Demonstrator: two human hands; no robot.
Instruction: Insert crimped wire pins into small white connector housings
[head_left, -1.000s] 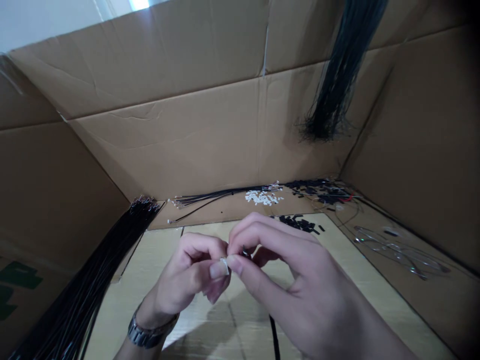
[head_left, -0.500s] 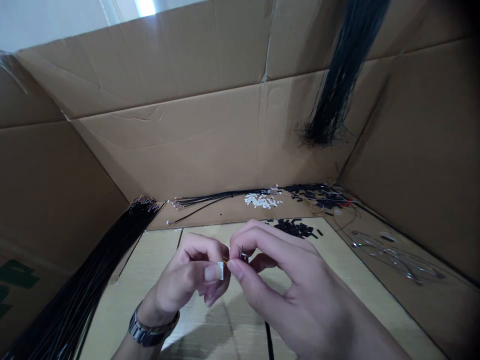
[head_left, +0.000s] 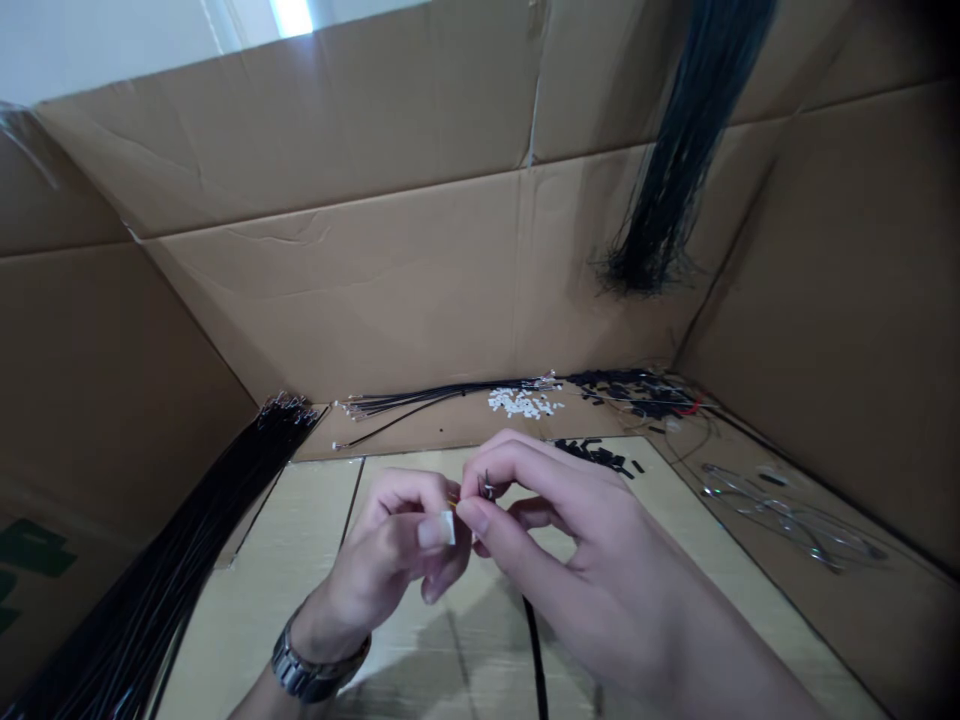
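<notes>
Near the middle of the board, my left hand (head_left: pixel 409 535) pinches a small white connector housing (head_left: pixel 449 527) between thumb and forefinger. Close against it, my right hand (head_left: pixel 547 530) is closed on thin wires (head_left: pixel 487 487) with bare-looking ends, at the end of a black cable (head_left: pixel 535 650) that hangs down below the hand. A short yellow wire (head_left: pixel 452 503) shows between the fingertips of both hands. Whether its tip sits inside the housing is hidden by my fingers.
A thick bundle of black cables (head_left: pixel 172 530) lies at the left. White connectors (head_left: pixel 523 403), a row of cables (head_left: pixel 435 390) and black sleeve pieces (head_left: pixel 596 455) lie at the back. Dark strands (head_left: pixel 667 180) hang at the upper right. Clear looped wire (head_left: pixel 795 515) lies right. Cardboard walls (head_left: pixel 337 290) surround the board.
My left hand has shifted slightly right, with the connector housing tilting a little. More of the black cable shows below my right hand, which keeps its pinch.
</notes>
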